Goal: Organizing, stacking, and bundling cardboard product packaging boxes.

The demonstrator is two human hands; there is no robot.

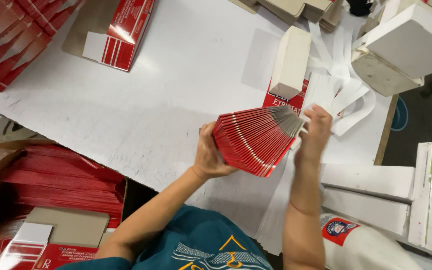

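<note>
A fanned stack of flat red cartons (256,140) is held above a white table (176,95). My left hand (208,155) grips the stack's left end from below. The right end is pinched by my right hand (316,132), where the grey edges spread out. Just beyond the stack lies a red and white flat carton (286,100) with a folded white box (292,60) standing on it.
A cardboard box (51,185) at lower left holds several stacks of red cartons. More red cartons (11,35) lie at top left, one opened carton (121,32) near the top. White paper strips (348,95) and white boxes (406,45) sit at right.
</note>
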